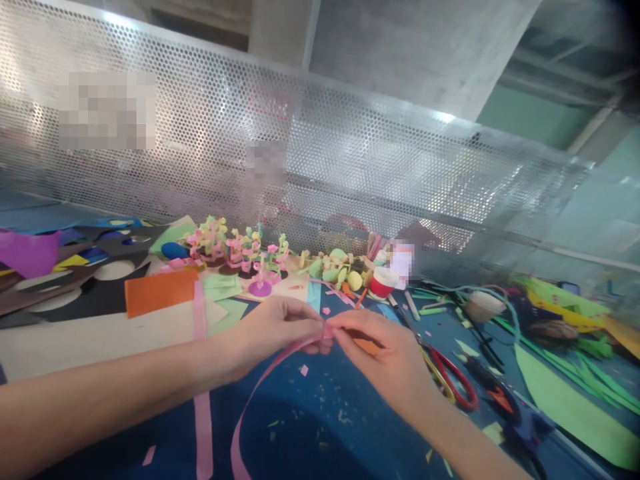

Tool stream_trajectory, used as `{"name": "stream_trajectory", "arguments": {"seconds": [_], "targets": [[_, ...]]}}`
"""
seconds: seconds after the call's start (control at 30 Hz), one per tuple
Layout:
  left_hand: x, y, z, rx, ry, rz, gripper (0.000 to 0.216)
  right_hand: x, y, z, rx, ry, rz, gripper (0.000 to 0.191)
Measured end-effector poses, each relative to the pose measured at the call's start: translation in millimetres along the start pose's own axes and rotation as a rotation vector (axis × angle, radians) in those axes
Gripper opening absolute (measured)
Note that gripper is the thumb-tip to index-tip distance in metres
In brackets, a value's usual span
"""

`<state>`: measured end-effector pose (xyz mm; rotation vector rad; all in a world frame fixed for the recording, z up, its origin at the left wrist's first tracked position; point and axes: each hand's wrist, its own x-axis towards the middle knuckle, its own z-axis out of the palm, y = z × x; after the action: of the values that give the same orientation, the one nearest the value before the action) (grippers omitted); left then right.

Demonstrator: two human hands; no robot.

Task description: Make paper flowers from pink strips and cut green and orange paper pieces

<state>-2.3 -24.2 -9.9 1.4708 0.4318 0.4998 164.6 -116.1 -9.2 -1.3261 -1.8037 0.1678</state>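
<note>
Both hands meet over the blue table (310, 427), pinching one end of a pink paper strip (260, 387). My left hand (280, 327) is closed on the strip, which trails from it in a curve toward the near edge. Thumb and finger of my right hand (380, 347) are pressed together on the same end, where a small folded pink bit shows. A second pink strip (203, 420) lies flat under my left forearm. Beyond the hands stand small paper plants with pink and yellow-green curls (260, 257), one on a purple round base (260, 288).
Red-handled scissors (457, 380) and a dark glue gun (520, 407) lie to the right, near green paper (570, 400). A red and white cup (383, 283) stands behind. Orange paper (161, 293) lies left. A perforated metal screen (200, 133) borders the table's back.
</note>
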Motion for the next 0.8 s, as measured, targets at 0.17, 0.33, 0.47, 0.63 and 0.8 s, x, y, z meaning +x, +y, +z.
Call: {"name": "stream_trajectory", "arguments": {"seconds": [0.17, 0.33, 0.47, 0.63, 0.8], "targets": [[-2, 4, 1, -0.012, -0.002, 0.024, 0.019, 2, -3, -4, -0.161, 0.046, -0.217, 0.022], [-1, 5, 2, 0.023, -0.006, 0.055, 0.022, 3, -5, -6, 0.029, 0.019, 0.021, 0.019], [-1, 6, 4, 0.094, 0.028, 0.098, 0.025, 6, -7, -5, 0.274, -0.002, 0.334, 0.018], [0, 2, 3, 0.175, 0.054, 0.128, 0.021, 8, -7, -3, 0.337, -0.068, 0.393, 0.014], [4, -7, 0, 0.309, 0.077, 0.135, 0.022, 9, -3, 2, 0.309, -0.094, 0.408, 0.010]]}}
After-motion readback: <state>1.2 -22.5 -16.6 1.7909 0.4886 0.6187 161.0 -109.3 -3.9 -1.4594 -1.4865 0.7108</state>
